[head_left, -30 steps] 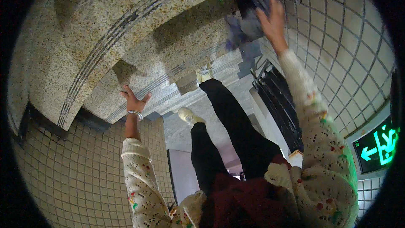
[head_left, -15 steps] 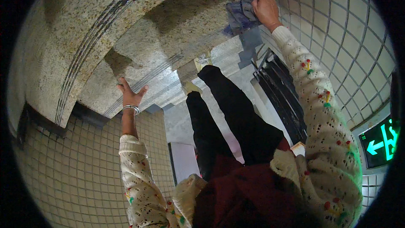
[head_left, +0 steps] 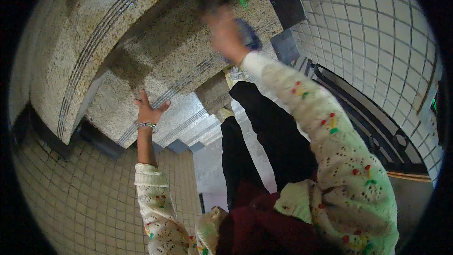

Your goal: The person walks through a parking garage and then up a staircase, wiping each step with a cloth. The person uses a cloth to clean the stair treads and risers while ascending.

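My right hand, smeared by motion, is on a dark blue-grey cloth over the speckled stone stair step. Part of the cloth shows beside the wrist, and a dark blur lies past the fingers. Farther left, my left hand has its fingers spread against the same step, holding nothing. A silvery bangle circles that wrist. Darker, wet-looking patches mark the step's surface.
A higher step with dark grooved lines curves along the upper left. Tiled walls rise at left and right. A black railing runs down at right. My feet, in pale shoes, stand on lower steps.
My right hand has swept the cloth leftward across the step, away from the right wall. The left hand stays spread in nearly the same place. The view has shifted slightly.
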Demonstrator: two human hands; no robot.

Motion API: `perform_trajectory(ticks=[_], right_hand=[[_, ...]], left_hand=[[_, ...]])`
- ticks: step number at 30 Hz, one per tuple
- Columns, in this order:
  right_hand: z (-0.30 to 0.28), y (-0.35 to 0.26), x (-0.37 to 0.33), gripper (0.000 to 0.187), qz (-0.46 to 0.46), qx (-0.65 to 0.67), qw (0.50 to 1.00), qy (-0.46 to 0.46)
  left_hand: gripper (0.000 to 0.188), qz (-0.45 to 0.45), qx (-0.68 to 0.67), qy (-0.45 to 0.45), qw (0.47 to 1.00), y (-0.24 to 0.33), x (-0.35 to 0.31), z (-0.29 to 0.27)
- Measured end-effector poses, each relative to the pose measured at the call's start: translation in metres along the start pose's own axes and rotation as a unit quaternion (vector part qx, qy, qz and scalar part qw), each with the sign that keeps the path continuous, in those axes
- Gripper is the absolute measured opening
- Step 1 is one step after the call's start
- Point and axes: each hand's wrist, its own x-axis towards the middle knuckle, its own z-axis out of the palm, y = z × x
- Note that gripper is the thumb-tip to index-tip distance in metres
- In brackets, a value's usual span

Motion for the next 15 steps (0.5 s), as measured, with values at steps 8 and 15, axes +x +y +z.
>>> perform_trajectory(ticks=[8,15], right_hand=[[0.088,-0.179,-0.048,0.046,-0.316,0.172,0.932,-0.039],[-0.002,0.043,-0.032,0.066,-0.104,0.020,0.990,0.095]], left_hand=[[0.109,0.170,-0.154,0.076,0.971,-0.032,-0.012,0.012],[0.095,0.250,0.103,0.204,0.941,-0.083,-0.088,0.058]])
